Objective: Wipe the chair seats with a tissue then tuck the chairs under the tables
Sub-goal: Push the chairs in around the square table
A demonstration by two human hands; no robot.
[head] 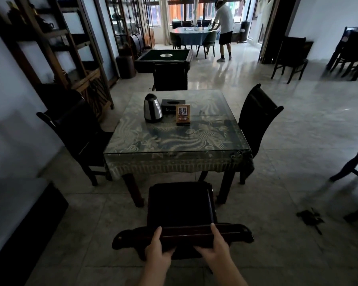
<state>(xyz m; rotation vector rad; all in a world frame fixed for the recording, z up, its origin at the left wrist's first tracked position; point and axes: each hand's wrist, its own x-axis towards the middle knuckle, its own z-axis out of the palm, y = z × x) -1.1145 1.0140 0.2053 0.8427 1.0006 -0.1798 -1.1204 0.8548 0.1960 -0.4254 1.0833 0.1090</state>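
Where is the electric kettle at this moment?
In the head view, the kettle stands on the glass-topped table, toward its far left part, just left of the dark tissue box and the small sign.

Around the glass-topped patterned worktop [174,139] stand four dark wooden chairs [181,205], and on it sit one steel kettle [152,108], one black tissue box [172,105] and one small orange-framed sign [182,115].
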